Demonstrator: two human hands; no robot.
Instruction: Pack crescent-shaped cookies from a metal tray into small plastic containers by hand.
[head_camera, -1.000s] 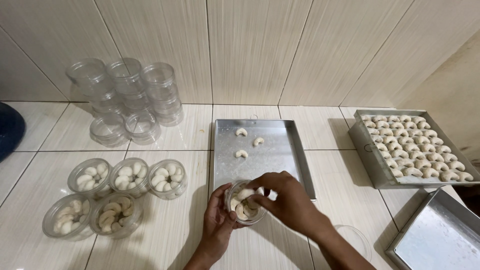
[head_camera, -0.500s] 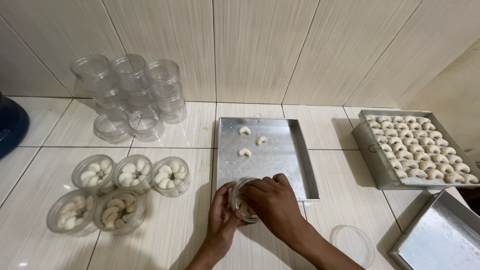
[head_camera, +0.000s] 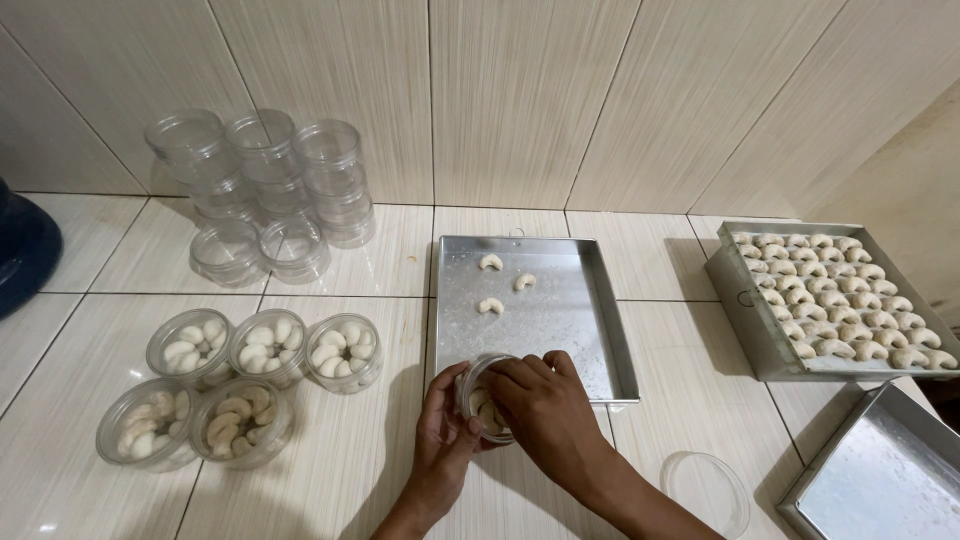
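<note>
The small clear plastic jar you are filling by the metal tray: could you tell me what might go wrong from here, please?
1. The small clear plastic jar sits at the near rim of the shallow metal tray, steadied only by the left hand; it might tip.
2. The right hand covers the jar's mouth, so pressing could break the pale crescent cookies inside.
3. The clear round lid lies near the forearm and could be swept aside.
</note>
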